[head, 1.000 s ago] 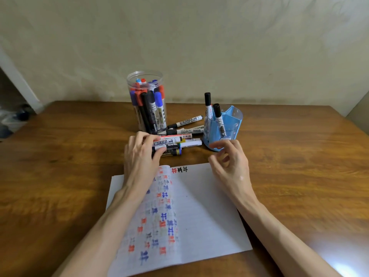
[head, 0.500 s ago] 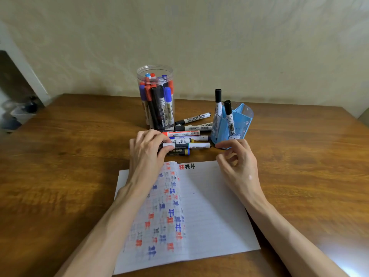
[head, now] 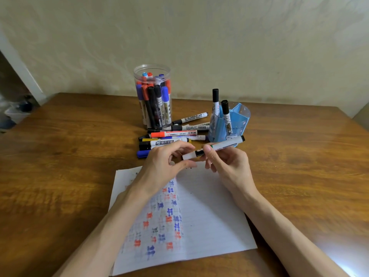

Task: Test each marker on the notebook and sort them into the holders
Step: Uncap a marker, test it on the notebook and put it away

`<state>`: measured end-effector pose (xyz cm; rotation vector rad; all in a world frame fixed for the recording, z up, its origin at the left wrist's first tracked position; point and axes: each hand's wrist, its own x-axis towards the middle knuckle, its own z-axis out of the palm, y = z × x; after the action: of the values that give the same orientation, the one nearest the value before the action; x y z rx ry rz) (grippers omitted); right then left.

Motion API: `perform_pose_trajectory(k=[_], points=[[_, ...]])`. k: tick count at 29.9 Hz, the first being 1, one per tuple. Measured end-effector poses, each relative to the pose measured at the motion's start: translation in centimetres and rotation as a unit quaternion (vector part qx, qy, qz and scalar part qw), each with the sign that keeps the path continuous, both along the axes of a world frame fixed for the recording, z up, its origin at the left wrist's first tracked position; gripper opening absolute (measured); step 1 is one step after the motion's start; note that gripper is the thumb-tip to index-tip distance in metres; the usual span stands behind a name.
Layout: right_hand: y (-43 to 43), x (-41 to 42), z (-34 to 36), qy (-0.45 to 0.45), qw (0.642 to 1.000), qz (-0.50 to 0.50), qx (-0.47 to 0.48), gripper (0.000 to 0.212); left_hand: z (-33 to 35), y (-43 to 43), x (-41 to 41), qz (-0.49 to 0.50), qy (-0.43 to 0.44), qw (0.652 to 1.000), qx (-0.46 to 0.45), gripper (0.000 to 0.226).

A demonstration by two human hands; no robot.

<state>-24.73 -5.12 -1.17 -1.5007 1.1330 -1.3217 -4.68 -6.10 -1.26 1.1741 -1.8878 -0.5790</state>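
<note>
Marker (head: 225,144), lifted from the loose pile (head: 173,136) since a moment ago, now hangs above the far edge of the notebook (head: 209,216), fingers of the right hand (head: 227,164) gripping its barrel and fingers of the left hand (head: 163,164) pinching its white cap end, so uncapping and testing look next.

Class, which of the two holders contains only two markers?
The blue plastic holder, holding two black-capped markers; the clear round plastic jar is crammed with many.
</note>
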Motion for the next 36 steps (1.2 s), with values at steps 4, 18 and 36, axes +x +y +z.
perform_pose_trajectory(k=[4, 18, 36], points=[[-0.1, -0.2, 0.2, 0.027, 0.999, 0.011, -0.024, 0.030, 0.1, -0.1, 0.0, 0.003, -0.004, 1.000, -0.004, 0.035], [-0.6, -0.8, 0.5, 0.027, 0.999, -0.017, 0.018, 0.017, 0.5, -0.6, 3.1, 0.061, -0.002, 0.998, -0.001, 0.018], [-1.3, 0.3, -0.9, 0.130, 0.990, -0.047, 0.005, 0.009, -0.7, -0.7, 2.6, 0.060, -0.076, 0.995, -0.037, 0.033]])
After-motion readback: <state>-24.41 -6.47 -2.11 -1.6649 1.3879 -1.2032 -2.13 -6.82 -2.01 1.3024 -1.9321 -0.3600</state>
